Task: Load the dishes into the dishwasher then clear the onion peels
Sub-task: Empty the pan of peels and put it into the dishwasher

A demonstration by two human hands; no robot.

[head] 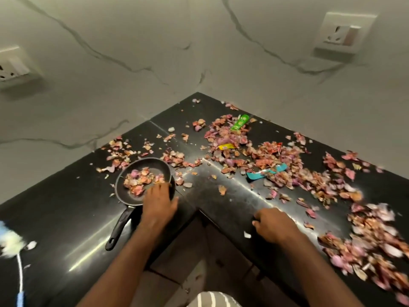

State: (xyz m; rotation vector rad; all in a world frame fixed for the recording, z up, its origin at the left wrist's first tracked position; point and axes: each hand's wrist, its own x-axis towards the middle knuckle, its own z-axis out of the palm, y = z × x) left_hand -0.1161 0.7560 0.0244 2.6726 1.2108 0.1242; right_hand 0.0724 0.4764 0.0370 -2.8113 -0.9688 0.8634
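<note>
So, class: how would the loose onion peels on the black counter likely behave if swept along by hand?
The onion peels look thin and papery, so probably light and apt to scatter. Being dry flakes on the glossy counter, they should slide easily, though some may crumble.
</note>
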